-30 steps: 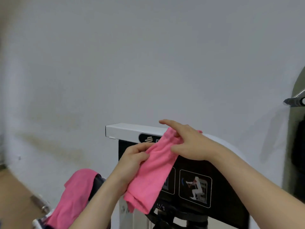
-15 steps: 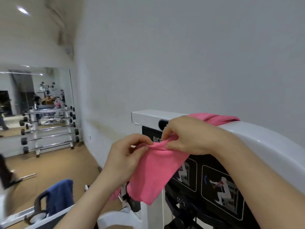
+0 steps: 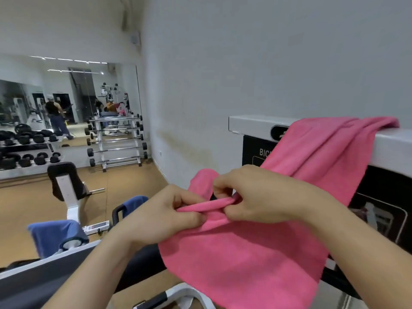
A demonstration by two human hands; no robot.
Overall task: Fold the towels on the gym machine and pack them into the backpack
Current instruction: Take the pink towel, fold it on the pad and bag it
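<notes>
A pink towel (image 3: 312, 166) hangs from the white top bar of the gym machine (image 3: 249, 124) at the right and drapes down toward me. My left hand (image 3: 160, 219) and my right hand (image 3: 256, 197) both pinch a bunched edge of it, close together in the middle of the view. A second pink towel (image 3: 202, 181) shows just behind my hands. Two blue towels (image 3: 53, 235) (image 3: 133, 202) lie over machine handles at the lower left. No backpack is in view.
The machine's black panel (image 3: 379, 197) with exercise pictures stands at the right. A black padded bar (image 3: 44, 277) crosses the lower left. A bench (image 3: 66, 186), a barbell rack (image 3: 118, 141) and dumbbell racks (image 3: 29, 152) stand on the brown floor before a wall mirror showing people.
The view has swung left and down, revealing the gym floor and mirror. My hands have come closer together and lower, gathering the pink towel's edge between them.
</notes>
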